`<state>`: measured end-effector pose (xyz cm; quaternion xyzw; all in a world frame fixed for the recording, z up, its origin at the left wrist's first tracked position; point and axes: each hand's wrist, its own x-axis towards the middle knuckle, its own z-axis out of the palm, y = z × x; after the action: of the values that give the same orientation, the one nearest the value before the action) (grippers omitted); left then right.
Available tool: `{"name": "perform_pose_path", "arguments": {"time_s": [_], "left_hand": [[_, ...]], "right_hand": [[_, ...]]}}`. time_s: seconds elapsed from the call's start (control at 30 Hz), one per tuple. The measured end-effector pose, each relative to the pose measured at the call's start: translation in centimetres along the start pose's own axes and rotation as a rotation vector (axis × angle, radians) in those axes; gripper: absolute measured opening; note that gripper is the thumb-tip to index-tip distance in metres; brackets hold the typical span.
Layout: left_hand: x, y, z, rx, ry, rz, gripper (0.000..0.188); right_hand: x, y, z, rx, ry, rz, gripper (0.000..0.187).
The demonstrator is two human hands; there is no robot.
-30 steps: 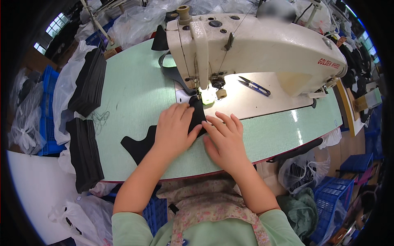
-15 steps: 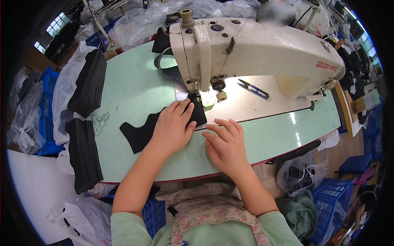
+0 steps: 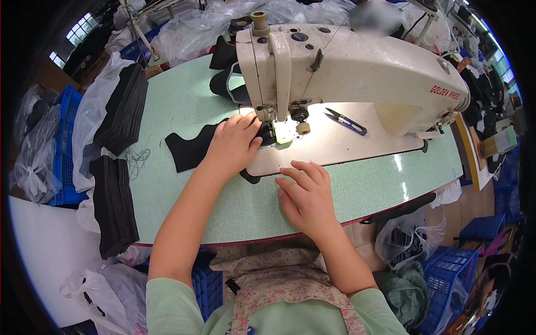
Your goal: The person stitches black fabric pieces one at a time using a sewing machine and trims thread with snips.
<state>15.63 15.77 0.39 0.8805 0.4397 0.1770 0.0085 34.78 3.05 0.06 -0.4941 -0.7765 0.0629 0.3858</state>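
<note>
A black cut fabric piece [image 3: 187, 152] with a wavy edge lies under my left hand [image 3: 231, 146], its right end at the needle area of the cream sewing machine [image 3: 357, 70]. That hand rests on the cloth with its fingers laid flat, hiding the piece's middle. My right hand [image 3: 308, 196] hovers or rests at the front edge of the metal machine bed [image 3: 329, 151]; I cannot tell which. Its fingers are apart, slightly curved, and hold nothing. Dark-handled thread snips [image 3: 346, 121] lie on the bed under the machine arm.
Two stacks of black cut pieces, a far one [image 3: 120, 109] and a near one [image 3: 113, 204], stand at the table's left. Loose thread [image 3: 137, 161] lies beside them. Behind the needle, black strips [image 3: 223, 84] curl on the green tabletop [image 3: 178, 100]. Blue crates [image 3: 449, 279] stand lower right.
My left hand and the black piece have moved away from me, and the piece has turned slightly. More of the machine bed's front left corner shows. My right hand has hardly moved.
</note>
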Motion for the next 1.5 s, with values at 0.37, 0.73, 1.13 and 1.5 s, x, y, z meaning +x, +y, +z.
{"name": "perform_pose_path", "arguments": {"time_s": [0.37, 0.73, 1.13, 1.5], "left_hand": [[1.7, -1.1, -0.3, 0.039, -0.087, -0.100, 0.032], [-9.5, -9.2, -0.9, 0.402, 0.157, -0.756, 0.062], [-8.9, 4.6, -4.5, -0.287, 0.337, 0.039, 0.031], [-6.6, 5.2, -3.0, 0.245, -0.078, 0.209, 0.045]], "right_hand": [[0.0, 0.3, 0.3, 0.036, 0.022, -0.005, 0.023], [0.2, 0.3, 0.4, 0.074, 0.048, -0.024, 0.024], [2.5, -2.2, 0.0, 0.851, -0.294, 0.533, 0.038], [1.1, 0.2, 2.2, 0.059, -0.106, 0.093, 0.040]]}}
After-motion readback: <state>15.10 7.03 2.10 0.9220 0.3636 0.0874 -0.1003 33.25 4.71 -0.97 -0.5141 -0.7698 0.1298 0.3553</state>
